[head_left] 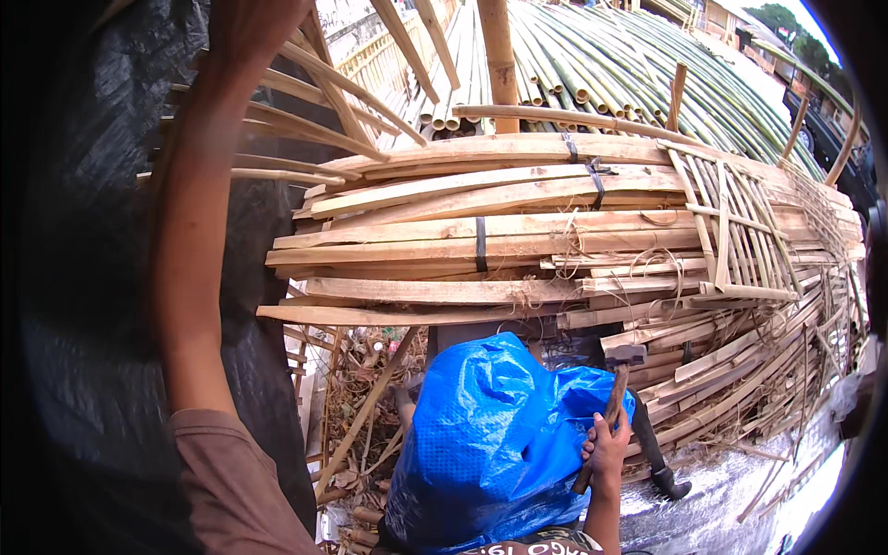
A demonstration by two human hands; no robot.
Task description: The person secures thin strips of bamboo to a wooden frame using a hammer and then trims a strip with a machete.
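Observation:
My right hand (607, 451) is closed around the wooden handle of a hammer (614, 400), its metal head pointing up. The hammer stands upright at the right edge of a blue plastic sheet (486, 407), which bulges over my lap. My left arm (199, 250) reaches up along the left side. The left hand (264, 11) is cut off by the top edge, so its fingers are hidden. Near that wrist, thin wooden slats (319, 116) jut out in front of a dark tarp.
Bundles of long split wooden strips (518, 227), tied with black bands, lie across ahead. A small slatted bamboo panel (731, 222) rests on them at right. Green bamboo poles (647, 74) are stacked beyond an upright post (499, 65). Shavings and scraps (365, 370) litter the ground at left.

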